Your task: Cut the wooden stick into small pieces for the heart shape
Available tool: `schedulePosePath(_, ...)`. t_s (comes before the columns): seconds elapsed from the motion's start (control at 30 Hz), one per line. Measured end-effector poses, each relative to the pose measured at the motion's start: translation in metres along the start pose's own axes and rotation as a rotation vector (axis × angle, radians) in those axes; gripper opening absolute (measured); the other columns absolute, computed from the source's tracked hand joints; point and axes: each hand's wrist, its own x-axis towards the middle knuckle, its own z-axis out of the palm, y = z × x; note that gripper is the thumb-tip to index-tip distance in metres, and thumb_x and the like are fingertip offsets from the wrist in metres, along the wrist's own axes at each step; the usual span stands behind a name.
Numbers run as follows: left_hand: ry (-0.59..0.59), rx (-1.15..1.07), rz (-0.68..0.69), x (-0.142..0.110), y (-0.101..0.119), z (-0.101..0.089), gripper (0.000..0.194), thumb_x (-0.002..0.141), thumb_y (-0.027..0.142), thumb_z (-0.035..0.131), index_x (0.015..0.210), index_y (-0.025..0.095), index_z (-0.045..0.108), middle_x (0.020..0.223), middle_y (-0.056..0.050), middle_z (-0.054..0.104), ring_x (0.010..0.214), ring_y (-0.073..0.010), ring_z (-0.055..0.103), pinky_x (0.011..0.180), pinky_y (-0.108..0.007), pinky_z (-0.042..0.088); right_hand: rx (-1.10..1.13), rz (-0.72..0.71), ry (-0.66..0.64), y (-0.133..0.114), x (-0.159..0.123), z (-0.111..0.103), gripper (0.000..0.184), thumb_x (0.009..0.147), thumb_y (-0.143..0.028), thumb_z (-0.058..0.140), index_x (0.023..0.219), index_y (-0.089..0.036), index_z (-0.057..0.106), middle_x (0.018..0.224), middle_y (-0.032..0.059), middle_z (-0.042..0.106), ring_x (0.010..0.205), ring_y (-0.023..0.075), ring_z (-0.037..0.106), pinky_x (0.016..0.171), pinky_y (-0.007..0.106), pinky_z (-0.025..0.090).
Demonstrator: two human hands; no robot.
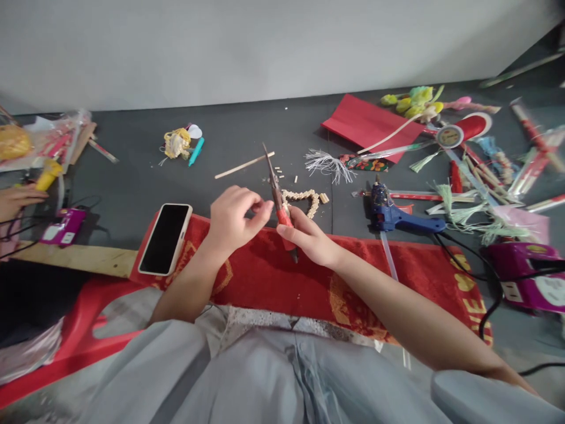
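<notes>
My right hand (313,241) is closed around red-handled shears (276,191), their dark pointed blades slanting up and away from me. Just left of the shears, my left hand (232,221) has its fingers curled and its thumb near the index fingertip; whatever it pinches, if anything, is hidden. Beyond the hands, a thin wooden stick (241,166) lies on the dark table, its right end by the blade tips. Several short cut bits of stick (279,171) are scattered beside the blades. A curved outline made of small wooden pieces (314,203) sits behind my right hand, partly covered by it.
A red towel (265,259) lines the table edge, with a phone (165,238) at left. On the right lie a blue glue gun (388,212), red paper (371,126), a ribbon spool (463,131), tassels and a purple box (527,274). Another person's hand (20,197) holds a yellow tool.
</notes>
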Motion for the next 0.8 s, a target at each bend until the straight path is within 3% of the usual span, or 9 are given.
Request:
schedulePosePath(0.1, -0.274, -0.278, -0.187, -0.002, 0.007, 0.007, 0.039, 0.087, 0.055, 0.054, 0.094, 0.019, 0.065, 0.087, -0.005, 0.072, 0.080, -0.0178, 0.065, 0.074, -0.031, 0.050, 0.082, -0.030, -0.030, 0.002, 0.001, 0.000, 0.040, 0.085, -0.055, 0.058, 0.099, -0.022, 0.039, 0.069, -0.0056, 0.046, 0.060, 0.0106, 0.044, 0.056, 0.027, 0.040)
schedulePosePath(0.2, -0.423, -0.577, -0.318, -0.003, 0.010, 0.012, 0.054, 0.084, 0.064, 0.054, 0.112, 0.019, 0.062, 0.109, -0.011, 0.071, 0.101, -0.0228, 0.067, 0.087, -0.036, 0.052, 0.075, -0.080, -0.038, 0.005, 0.001, 0.001, 0.045, 0.084, -0.052, 0.061, 0.111, -0.022, 0.041, 0.079, -0.0027, 0.050, 0.068, 0.0118, 0.051, 0.059, 0.028, 0.045)
schedulePosePath(0.43, -0.383, -0.680, -0.370, -0.007, 0.013, 0.014, 0.050, 0.082, 0.062, 0.061, 0.109, 0.021, 0.063, 0.106, -0.009, 0.071, 0.098, -0.0218, 0.068, 0.088, -0.036, 0.054, -0.101, -0.187, -0.005, 0.002, 0.001, 0.005, 0.064, 0.074, -0.037, 0.071, 0.127, -0.020, 0.038, 0.109, 0.0088, 0.056, 0.104, 0.0229, 0.059, 0.085, 0.040, 0.054)
schedulePosePath(0.6, -0.389, -0.681, -0.391, -0.009, 0.015, 0.018, 0.052, 0.081, 0.064, 0.059, 0.109, 0.020, 0.062, 0.109, -0.011, 0.070, 0.102, -0.0230, 0.067, 0.089, -0.037, 0.053, -0.107, -0.127, 0.037, -0.005, 0.002, 0.006, 0.058, 0.070, -0.030, 0.070, 0.120, -0.019, 0.043, 0.109, 0.0091, 0.063, 0.098, 0.0224, 0.064, 0.089, 0.043, 0.053)
schedulePosePath(0.8, -0.445, -0.728, -0.371, -0.011, 0.016, 0.022, 0.052, 0.081, 0.061, 0.062, 0.113, 0.020, 0.061, 0.115, -0.013, 0.068, 0.101, -0.0234, 0.067, 0.091, -0.041, 0.054, -0.139, 0.021, 0.049, -0.005, 0.000, 0.006, 0.039, 0.063, -0.025, 0.066, 0.097, -0.019, 0.048, 0.091, 0.0045, 0.064, 0.081, 0.0192, 0.062, 0.075, 0.037, 0.051)
